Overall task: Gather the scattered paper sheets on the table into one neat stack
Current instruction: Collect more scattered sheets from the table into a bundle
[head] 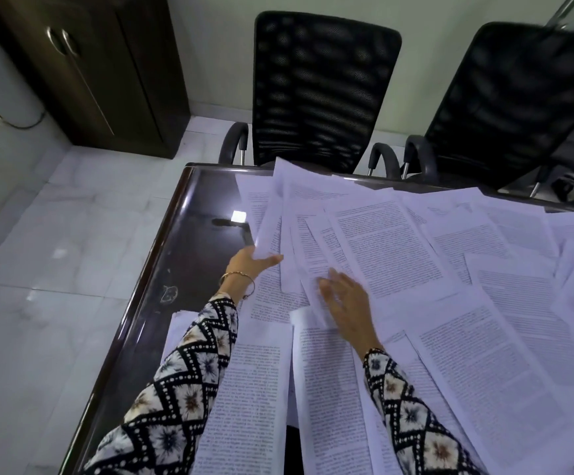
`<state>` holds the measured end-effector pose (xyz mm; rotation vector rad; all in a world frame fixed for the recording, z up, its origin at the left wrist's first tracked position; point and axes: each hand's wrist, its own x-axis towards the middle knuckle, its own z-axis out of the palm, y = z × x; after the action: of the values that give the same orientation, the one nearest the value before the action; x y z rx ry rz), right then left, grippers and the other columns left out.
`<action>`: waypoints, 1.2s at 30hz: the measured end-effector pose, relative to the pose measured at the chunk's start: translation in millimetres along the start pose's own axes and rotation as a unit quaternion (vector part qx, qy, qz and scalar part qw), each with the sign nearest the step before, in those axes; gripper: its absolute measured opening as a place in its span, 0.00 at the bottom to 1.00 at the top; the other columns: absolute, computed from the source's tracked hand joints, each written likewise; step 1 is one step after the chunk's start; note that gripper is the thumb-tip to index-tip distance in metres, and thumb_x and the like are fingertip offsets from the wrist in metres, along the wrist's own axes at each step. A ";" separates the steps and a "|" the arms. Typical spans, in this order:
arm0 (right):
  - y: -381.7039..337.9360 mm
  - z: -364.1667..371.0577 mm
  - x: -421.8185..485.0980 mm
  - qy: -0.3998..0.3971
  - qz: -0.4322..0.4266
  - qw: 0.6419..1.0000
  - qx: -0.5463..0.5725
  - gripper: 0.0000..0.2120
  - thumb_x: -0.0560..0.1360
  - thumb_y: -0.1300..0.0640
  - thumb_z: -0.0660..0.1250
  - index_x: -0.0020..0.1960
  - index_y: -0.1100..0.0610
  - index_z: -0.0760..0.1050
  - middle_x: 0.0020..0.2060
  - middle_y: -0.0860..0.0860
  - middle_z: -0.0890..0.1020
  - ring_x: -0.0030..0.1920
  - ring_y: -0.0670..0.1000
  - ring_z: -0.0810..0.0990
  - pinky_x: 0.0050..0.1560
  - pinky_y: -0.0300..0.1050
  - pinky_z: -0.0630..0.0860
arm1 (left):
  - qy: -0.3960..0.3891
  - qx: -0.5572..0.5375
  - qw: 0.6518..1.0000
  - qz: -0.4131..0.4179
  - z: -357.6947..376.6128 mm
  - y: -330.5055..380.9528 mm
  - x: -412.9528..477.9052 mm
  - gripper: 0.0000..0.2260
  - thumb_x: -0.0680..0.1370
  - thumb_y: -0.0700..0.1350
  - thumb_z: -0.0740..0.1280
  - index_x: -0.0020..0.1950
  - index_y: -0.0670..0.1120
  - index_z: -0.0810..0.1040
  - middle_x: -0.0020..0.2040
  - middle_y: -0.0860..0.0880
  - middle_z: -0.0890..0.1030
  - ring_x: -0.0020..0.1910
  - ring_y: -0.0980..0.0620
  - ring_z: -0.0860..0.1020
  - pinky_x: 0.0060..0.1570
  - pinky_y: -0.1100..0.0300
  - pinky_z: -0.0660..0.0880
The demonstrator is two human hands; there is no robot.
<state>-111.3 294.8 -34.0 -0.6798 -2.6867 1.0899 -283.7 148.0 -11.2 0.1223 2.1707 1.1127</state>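
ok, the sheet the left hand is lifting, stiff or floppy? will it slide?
Probably floppy: the sheet, pinched at one corner by the left hand, already curves. Likely light. It may slide easily, since loose sheets overlap and the table looks glossy.

L grip pinched; R grip flat, splayed.

A dark glossy table ran from the lower left toward the far side, its left edge trimmed in reddish-brown wood and its top mirroring a small bright square of light. Beyond the far edge stood 2 black mesh-backed office chairs with curved dark armrests and chrome supports, both facing the table. The floor was pale, polished marble-like tile with faint reflections. A dark brown cabinet with 2 metal door handles stood against the pale wall at the upper left.
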 end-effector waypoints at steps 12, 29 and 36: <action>10.2 -3.6 -14.4 -0.082 0.044 0.992 0.085 0.31 0.77 0.31 0.49 0.73 0.46 0.67 0.74 0.40 0.66 0.74 0.36 0.60 0.77 0.48 0.55 | -0.001 -0.022 0.998 -0.064 50.7 37.5 22.8 0.25 0.68 0.45 0.77 0.61 0.37 0.75 0.58 0.41 0.79 0.56 0.43 0.78 0.57 0.53 0.75; -20.0 21.1 -17.3 -0.098 -0.094 0.991 -0.018 0.17 0.81 0.44 0.57 0.57 0.52 0.80 0.57 0.46 0.81 0.59 0.43 0.75 0.62 0.41 0.69 | 0.045 -0.311 0.949 0.031 25.7 93.1 50.2 0.12 0.65 0.40 0.77 0.44 0.44 0.77 0.45 0.41 0.81 0.48 0.39 0.81 0.54 0.40 0.77; 6.9 -19.5 -24.1 0.016 0.140 0.959 0.245 0.09 0.80 0.57 0.64 0.48 0.57 0.83 0.40 0.52 0.86 0.39 0.49 0.83 0.40 0.43 0.80 | 0.088 -0.330 0.939 -0.052 16.7 102.8 22.1 0.31 0.74 0.45 0.71 0.72 0.41 0.60 0.67 0.44 0.70 0.63 0.44 0.72 0.56 0.48 0.70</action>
<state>-81.5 299.9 -24.2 -0.9773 -2.1914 1.7118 -312.4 232.2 47.2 -0.4010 1.8052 1.7730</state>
